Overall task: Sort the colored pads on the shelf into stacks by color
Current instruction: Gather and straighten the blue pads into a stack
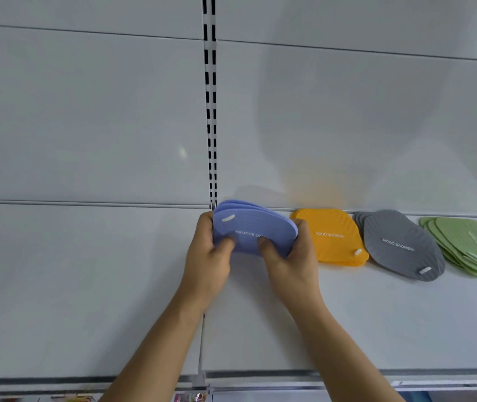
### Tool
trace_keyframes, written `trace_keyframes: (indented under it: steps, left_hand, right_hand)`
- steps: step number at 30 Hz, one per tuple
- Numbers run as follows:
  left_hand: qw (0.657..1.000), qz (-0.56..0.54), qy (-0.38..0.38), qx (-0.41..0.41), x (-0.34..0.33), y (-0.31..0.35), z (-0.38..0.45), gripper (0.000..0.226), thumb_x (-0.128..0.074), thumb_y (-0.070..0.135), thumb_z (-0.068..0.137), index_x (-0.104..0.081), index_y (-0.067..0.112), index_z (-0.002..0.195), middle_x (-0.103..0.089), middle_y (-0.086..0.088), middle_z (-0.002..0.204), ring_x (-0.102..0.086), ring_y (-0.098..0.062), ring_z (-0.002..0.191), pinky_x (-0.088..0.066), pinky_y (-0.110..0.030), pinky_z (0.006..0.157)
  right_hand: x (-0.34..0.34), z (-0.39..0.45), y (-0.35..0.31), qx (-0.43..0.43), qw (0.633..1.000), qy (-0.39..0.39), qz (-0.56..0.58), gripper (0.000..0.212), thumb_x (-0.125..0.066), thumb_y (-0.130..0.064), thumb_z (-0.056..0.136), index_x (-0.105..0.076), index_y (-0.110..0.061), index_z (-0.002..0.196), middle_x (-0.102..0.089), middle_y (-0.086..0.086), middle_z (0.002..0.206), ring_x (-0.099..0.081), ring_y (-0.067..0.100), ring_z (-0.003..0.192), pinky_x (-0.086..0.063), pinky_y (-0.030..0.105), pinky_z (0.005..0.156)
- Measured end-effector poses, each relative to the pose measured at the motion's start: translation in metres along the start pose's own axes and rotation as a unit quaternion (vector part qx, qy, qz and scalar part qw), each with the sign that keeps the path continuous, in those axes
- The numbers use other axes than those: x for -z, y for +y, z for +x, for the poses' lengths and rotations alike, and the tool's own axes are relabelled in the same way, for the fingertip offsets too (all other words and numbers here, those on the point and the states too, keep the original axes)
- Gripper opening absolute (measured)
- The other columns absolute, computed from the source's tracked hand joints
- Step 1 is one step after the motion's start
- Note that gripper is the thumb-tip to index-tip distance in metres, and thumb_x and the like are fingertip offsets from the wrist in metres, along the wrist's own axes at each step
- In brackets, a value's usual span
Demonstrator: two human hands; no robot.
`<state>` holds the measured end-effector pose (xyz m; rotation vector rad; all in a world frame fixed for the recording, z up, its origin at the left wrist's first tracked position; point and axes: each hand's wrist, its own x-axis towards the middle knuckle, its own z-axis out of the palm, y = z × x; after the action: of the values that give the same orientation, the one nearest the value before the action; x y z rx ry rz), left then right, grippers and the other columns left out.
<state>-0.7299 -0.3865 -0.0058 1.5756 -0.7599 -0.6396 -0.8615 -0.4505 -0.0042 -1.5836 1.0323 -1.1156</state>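
This looks like a shop. A white metal display shelf (pixel 376 314) fills the frame, backed by glossy white panels (pixel 86 111) and a slotted upright rail (pixel 210 111) running down the centre. Along the bottom edge runs a price-strip channel (pixel 347 376), with bright packaged goods (pixel 188 397) just visible below it.

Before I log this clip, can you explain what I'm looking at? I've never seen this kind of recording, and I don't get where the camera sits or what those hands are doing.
There is no machine here, and the single picture comes from a camera worn on a person's head, looking forward and down. The left hand and right hand together grip a bunch of blue pads above a white shelf. Lying on the shelf to the right are an orange stack, a grey stack and a fanned green stack, already sorted by colour.
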Motion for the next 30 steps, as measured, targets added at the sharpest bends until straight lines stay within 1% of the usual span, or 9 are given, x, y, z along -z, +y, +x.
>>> trace_keyframes:
  steps: [3,6,8,12,15,18,21,25,30]
  left_hand:
    - [1.000,0.014,0.002,-0.008,-0.002,-0.001,-0.003,0.026,-0.061,0.018,0.092,-0.056,0.026,0.117,-0.070,0.015,0.105,-0.065,0.003,0.093,-0.046,-0.008,0.076]
    - [0.998,0.060,0.008,-0.014,-0.003,-0.006,-0.006,0.029,-0.063,0.007,0.097,-0.052,0.025,0.117,-0.068,0.014,0.105,-0.064,0.000,0.089,-0.045,-0.007,0.071]
    - [0.998,0.058,0.025,-0.024,-0.005,-0.004,-0.005,0.034,-0.064,0.004,0.095,-0.049,0.024,0.118,-0.067,0.014,0.108,-0.065,0.003,0.092,-0.046,-0.007,0.071]
    - [0.998,0.053,0.035,-0.018,-0.012,-0.002,-0.005,0.037,-0.058,-0.002,0.095,-0.042,0.022,0.119,-0.062,0.018,0.106,-0.061,0.012,0.085,-0.045,-0.007,0.069]
    - [0.998,0.054,0.038,-0.020,-0.010,-0.006,-0.008,0.037,-0.056,-0.005,0.097,-0.043,0.020,0.120,-0.062,0.018,0.108,-0.060,0.014,0.088,-0.044,-0.005,0.071]
    - [0.998,0.053,0.043,-0.016,-0.010,-0.008,-0.007,0.036,-0.054,-0.006,0.097,-0.046,0.019,0.122,-0.062,0.015,0.110,-0.059,0.015,0.088,-0.043,-0.004,0.071]
    - [0.996,0.062,0.048,-0.032,-0.012,-0.007,-0.008,0.035,-0.050,-0.007,0.099,-0.045,0.017,0.125,-0.060,0.018,0.107,-0.058,0.016,0.086,-0.043,-0.005,0.071]
    - [0.993,0.098,0.038,-0.053,-0.013,-0.007,-0.010,0.021,-0.047,0.004,0.106,-0.041,0.014,0.124,-0.058,0.020,0.102,-0.058,0.017,0.084,-0.043,-0.006,0.067]
    - [0.993,0.099,0.030,-0.049,-0.016,-0.006,-0.009,0.022,-0.046,0.005,0.107,-0.039,0.020,0.122,-0.058,0.022,0.102,-0.058,0.018,0.086,-0.044,-0.006,0.069]
  right_hand:
    - [-0.003,-0.001,-0.001,-0.008,1.000,0.005,0.017,0.039,-0.074,-0.006,0.090,-0.055,-0.034,0.109,-0.068,-0.012,0.104,-0.067,0.003,0.094,-0.052,0.018,0.077]
    - [-0.001,-0.002,0.004,-0.023,1.000,0.002,0.009,0.040,-0.072,-0.008,0.090,-0.057,-0.037,0.113,-0.069,-0.019,0.103,-0.067,0.002,0.098,-0.053,0.021,0.080]
    - [0.000,-0.002,0.004,-0.025,1.000,0.001,0.008,0.040,-0.069,-0.005,0.089,-0.057,-0.037,0.110,-0.069,-0.019,0.100,-0.066,0.002,0.095,-0.051,0.018,0.077]
    - [-0.006,-0.004,0.002,-0.028,1.000,0.007,0.006,0.040,-0.063,0.000,0.089,-0.052,-0.034,0.107,-0.064,-0.014,0.101,-0.060,-0.004,0.088,-0.045,0.011,0.072]
    - [-0.004,-0.005,0.004,-0.037,0.999,0.011,0.011,0.035,-0.058,0.001,0.092,-0.053,-0.025,0.114,-0.061,-0.012,0.101,-0.055,-0.006,0.082,-0.044,0.011,0.071]
    - [-0.002,-0.004,0.007,-0.050,0.998,0.004,0.023,0.026,-0.052,0.003,0.095,-0.056,-0.017,0.111,-0.060,-0.010,0.095,-0.054,-0.008,0.077,-0.042,0.009,0.069]
    - [-0.005,-0.004,0.004,-0.031,1.000,0.005,0.005,0.027,-0.049,0.003,0.099,-0.052,-0.023,0.100,-0.058,-0.011,0.091,-0.054,-0.007,0.076,-0.041,0.008,0.068]
    - [-0.004,-0.006,0.006,-0.002,0.999,0.007,-0.035,0.023,-0.051,-0.004,0.104,-0.050,-0.026,0.109,-0.061,-0.015,0.100,-0.057,-0.010,0.087,-0.042,0.006,0.072]
    - [-0.005,-0.004,0.010,-0.019,0.999,0.001,-0.044,0.023,-0.051,-0.003,0.103,-0.048,-0.023,0.114,-0.059,-0.016,0.105,-0.057,-0.011,0.093,-0.043,0.006,0.073]
